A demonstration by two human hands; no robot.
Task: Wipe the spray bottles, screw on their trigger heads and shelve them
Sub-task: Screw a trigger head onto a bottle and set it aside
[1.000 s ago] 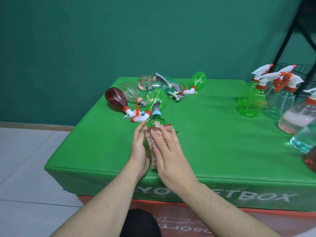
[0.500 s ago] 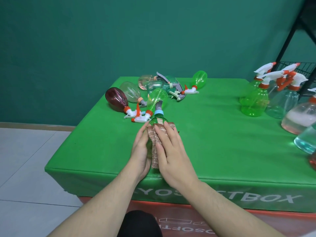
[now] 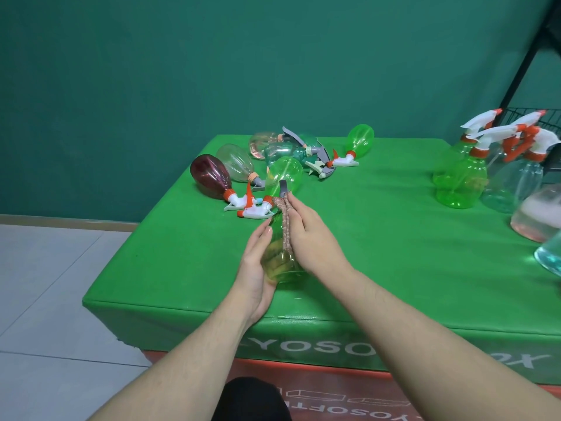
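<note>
— Where are your hands?

— Your left hand [image 3: 256, 262] cups the left side of the green spray bottle [image 3: 280, 259], palm against it and fingers nearly straight along its wall. Your right hand [image 3: 309, 235] presses a brownish patterned cloth [image 3: 284, 226] onto the bottle's upper side with straight fingers laid flat; I can't see a thumb curling round anything.

— And the bottle?

— It lies between your palms near the front of the table [image 3: 379, 238], base toward you, neck pointing away. A grey trigger head [image 3: 283, 187] sticks out past your fingertips.

— What lies beyond it?

— A heap of bottles on their sides: a dark red bottle [image 3: 209, 176] on the left, a clear bottle [image 3: 235, 162] beside it, a bright green one [image 3: 285, 174] just behind your fingertips, with white-and-orange trigger heads [image 3: 252, 206] touching the cloth's far end. Farther back sit a pinkish bottle [image 3: 263, 144], a teal-tinted one [image 3: 285, 151] and a small green bottle [image 3: 359, 141].

— On your right?

— Upright bottles with heads fitted: a green one [image 3: 460, 183], clear ones [image 3: 513, 183], a pink-tinted one [image 3: 537, 217] at the edge. A black wire shelf [image 3: 528, 112] stands behind them.
</note>
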